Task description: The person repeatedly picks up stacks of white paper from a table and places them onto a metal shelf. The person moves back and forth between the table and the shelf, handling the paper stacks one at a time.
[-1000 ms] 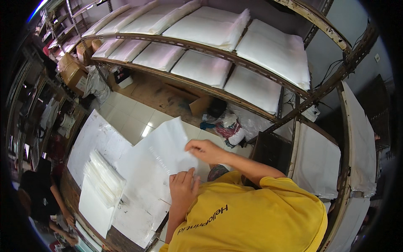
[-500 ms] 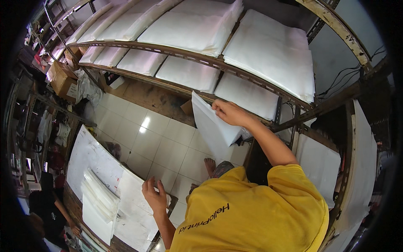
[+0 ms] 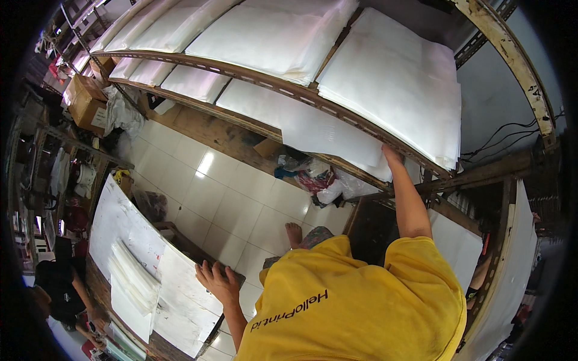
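Observation:
My right hand point(image 3: 391, 157) reaches into the lower shelf at its right end, and the upper shelf's beam hides part of its fingers. It grips the right end of a large white sheet point(image 3: 328, 139). The sheet lies over the lower shelf's stack, and its left corner hangs over the front edge. My left hand point(image 3: 218, 281) is open with its fingers apart, at the near right edge of the white-topped table point(image 3: 186, 301). Nothing is in it.
Stacks of white sheets point(image 3: 391, 84) fill the upper shelf. Plastic bags point(image 3: 322, 180) lie beneath the lower shelf. Rolled clear plastic point(image 3: 133, 280) rests on the table. A cardboard box point(image 3: 87, 105) stands far left. Another person point(image 3: 63, 289) works at lower left. A metal post point(image 3: 494, 253) rises at right.
My right hand has moved right and deeper into the shelving, carrying the white sheet from in front of the lower shelf onto it. My left hand has shifted slightly left and stayed open.

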`<state>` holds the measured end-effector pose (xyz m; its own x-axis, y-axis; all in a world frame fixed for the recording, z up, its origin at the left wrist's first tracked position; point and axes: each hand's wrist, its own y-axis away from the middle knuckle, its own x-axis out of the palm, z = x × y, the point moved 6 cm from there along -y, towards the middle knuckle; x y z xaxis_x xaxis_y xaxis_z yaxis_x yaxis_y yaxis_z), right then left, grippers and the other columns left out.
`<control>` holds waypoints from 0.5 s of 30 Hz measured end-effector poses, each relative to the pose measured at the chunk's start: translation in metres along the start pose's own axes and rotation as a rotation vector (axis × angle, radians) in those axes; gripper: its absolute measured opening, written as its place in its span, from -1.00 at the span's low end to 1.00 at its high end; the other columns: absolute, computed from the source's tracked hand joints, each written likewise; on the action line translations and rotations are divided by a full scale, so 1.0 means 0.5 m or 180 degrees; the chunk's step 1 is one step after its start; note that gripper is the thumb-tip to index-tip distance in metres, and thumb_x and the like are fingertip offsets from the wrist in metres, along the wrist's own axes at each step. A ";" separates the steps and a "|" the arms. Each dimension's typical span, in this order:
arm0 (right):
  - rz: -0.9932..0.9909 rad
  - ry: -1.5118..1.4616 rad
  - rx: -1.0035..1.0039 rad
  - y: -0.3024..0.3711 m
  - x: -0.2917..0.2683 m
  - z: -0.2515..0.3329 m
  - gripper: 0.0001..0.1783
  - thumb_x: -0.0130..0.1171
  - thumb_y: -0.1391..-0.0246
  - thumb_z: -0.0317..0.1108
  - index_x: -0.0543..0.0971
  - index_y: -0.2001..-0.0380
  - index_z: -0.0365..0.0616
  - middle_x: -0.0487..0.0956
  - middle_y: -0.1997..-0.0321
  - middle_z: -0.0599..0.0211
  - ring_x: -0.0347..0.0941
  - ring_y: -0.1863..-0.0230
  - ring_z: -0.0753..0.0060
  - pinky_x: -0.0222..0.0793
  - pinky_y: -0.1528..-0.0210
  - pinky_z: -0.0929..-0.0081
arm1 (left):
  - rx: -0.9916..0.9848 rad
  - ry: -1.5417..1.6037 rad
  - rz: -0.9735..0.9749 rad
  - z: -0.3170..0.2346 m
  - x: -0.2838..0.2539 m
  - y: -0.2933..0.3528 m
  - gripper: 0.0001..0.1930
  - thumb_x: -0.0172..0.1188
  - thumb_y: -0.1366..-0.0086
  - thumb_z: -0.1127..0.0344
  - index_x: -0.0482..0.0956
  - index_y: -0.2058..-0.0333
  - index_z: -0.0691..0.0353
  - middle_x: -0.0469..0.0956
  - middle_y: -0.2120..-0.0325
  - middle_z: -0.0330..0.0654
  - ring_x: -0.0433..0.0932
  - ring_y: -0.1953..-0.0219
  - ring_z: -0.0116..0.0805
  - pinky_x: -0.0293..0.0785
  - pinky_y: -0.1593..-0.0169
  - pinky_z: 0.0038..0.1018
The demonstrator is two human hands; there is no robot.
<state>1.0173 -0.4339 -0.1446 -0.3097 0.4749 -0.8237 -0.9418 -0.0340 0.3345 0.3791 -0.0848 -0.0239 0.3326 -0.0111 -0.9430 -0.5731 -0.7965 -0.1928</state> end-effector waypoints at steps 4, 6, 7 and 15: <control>-0.0062 0.0574 0.0423 -0.044 -0.014 -0.109 -0.37 0.01 -0.23 0.03 0.33 -0.32 0.07 0.25 -0.44 0.29 0.09 -0.45 0.21 -0.08 -0.46 0.23 | -0.0006 -0.0065 -0.0046 0.009 0.027 -0.005 -0.68 0.26 -0.15 0.27 0.55 0.13 0.26 0.35 -0.12 0.11 0.09 -0.33 0.32 -0.04 -0.32 0.32; -0.0261 0.0690 0.0342 -0.028 -0.024 -0.121 -0.37 0.01 -0.25 0.07 0.35 -0.30 0.05 0.32 -0.39 0.26 0.21 -0.39 0.24 0.01 -0.43 0.22 | 0.0001 -0.0117 -0.0060 0.010 0.029 -0.004 -0.69 0.26 -0.15 0.27 0.55 0.14 0.25 0.36 -0.11 0.09 0.09 -0.33 0.32 -0.05 -0.32 0.32; -0.0311 0.0714 0.0313 -0.022 -0.027 -0.123 -0.37 0.01 -0.26 0.08 0.36 -0.30 0.05 0.35 -0.37 0.25 0.25 -0.36 0.26 0.04 -0.41 0.22 | 0.0007 -0.0137 -0.0072 0.010 0.030 -0.003 -0.69 0.26 -0.15 0.27 0.55 0.15 0.25 0.37 -0.10 0.08 0.09 -0.33 0.32 -0.05 -0.32 0.32; 0.0018 0.0616 0.0561 -0.014 -0.041 -0.140 -0.34 -0.12 -0.32 0.08 0.23 -0.38 0.01 0.10 -0.51 0.21 -0.04 -0.51 0.22 -0.18 -0.51 0.22 | 0.0023 -0.0078 -0.0107 0.004 0.029 -0.006 -0.74 0.26 -0.16 0.28 0.56 0.19 0.23 0.39 -0.07 0.05 0.11 -0.33 0.30 -0.05 -0.32 0.32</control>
<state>1.0211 -0.5052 -0.1621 -0.3502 0.2974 -0.8882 -0.9079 0.1255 0.4000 0.3842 -0.0813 -0.0377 0.3335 0.0305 -0.9423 -0.5673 -0.7918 -0.2264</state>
